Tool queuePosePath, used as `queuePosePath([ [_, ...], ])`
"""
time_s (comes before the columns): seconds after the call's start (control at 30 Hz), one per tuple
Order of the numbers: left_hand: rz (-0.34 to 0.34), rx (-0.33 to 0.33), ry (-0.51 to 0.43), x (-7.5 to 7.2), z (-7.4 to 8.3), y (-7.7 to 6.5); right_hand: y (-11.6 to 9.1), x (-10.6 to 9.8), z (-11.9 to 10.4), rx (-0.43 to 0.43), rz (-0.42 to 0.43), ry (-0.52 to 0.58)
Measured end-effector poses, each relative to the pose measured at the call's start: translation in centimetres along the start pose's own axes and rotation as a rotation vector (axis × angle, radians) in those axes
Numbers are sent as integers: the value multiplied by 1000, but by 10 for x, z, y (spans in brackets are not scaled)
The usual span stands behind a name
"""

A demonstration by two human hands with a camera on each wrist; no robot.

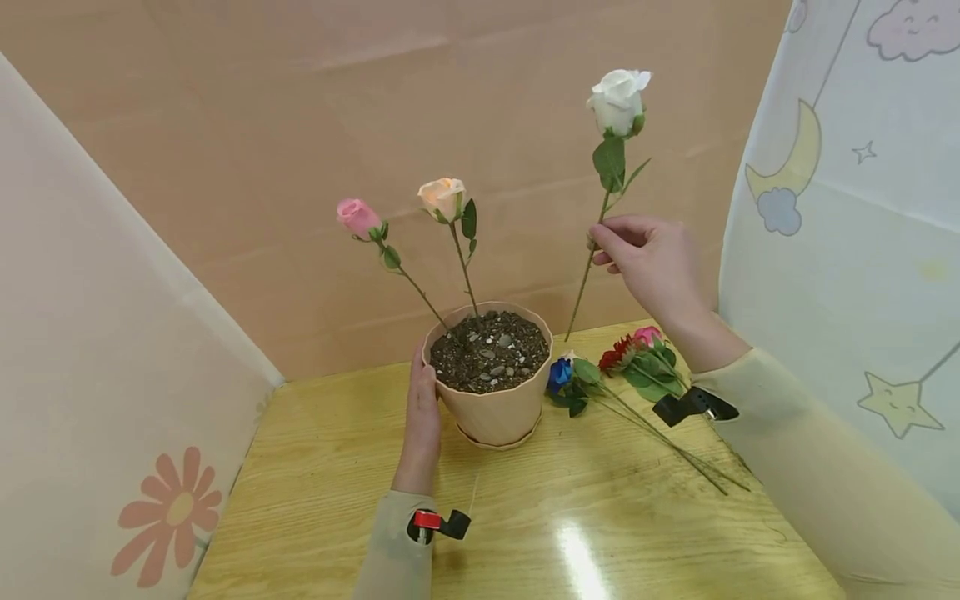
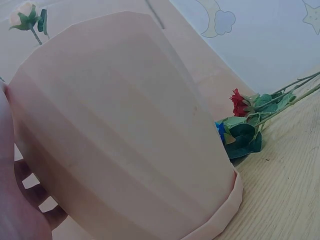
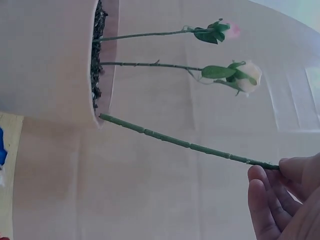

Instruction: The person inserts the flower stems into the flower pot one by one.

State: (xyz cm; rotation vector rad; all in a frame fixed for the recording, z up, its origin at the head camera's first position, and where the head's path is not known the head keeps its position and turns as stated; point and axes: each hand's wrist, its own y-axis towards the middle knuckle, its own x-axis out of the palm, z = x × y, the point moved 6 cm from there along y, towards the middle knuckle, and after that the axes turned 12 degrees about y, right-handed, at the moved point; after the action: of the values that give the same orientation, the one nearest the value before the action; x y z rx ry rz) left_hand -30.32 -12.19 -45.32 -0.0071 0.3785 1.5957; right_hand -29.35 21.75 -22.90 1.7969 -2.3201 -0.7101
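Leaning slightly to the right, a white rose [image 1: 618,104] is pinched by its stem between the thumb and fingers of the right hand [image 1: 663,262], above the far right of the tabletop [image 1: 330,475]. Its lower stem end is held just right of the rim of a peach-coloured pot [image 1: 495,412], apart from it. The pot's left wall is steadied by the left hand [image 1: 425,412], which is laid against it with the fingers extended. Dark soil [image 1: 457,358] is held in the pot, and a pink rose [image 1: 358,218] at left and a peach rose [image 1: 442,198] to its right are planted there. Right of the pot, a blue rose [image 1: 559,375], a red flower [image 1: 615,354] and a deep-pink rose [image 1: 647,336] are laid on the tabletop. A saucer [image 1: 498,444] is set beneath the pot.
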Motion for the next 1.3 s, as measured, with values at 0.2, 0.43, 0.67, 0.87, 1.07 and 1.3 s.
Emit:
queuePosePath([
  [0.2,-4,7,-11,2,-1,1,12,28,-8,-62,-20,96],
  [0.43,-4,-8,-15,1,1,-2,24,59,-2,-82,-27,94],
  [0.67,10,-7,-11,1,-1,-2,31,87,9,-63,-50,69],
  [0.87,9,-13,-9,3,0,-2,34,103,22,-56,-69,14],
  [1.07,1,1,-19,6,2,-2,36,115,34,-49,-83,-22],
  [1.3,2,18,1,6,4,-2,31,125,38,-61,-112,-65],
])
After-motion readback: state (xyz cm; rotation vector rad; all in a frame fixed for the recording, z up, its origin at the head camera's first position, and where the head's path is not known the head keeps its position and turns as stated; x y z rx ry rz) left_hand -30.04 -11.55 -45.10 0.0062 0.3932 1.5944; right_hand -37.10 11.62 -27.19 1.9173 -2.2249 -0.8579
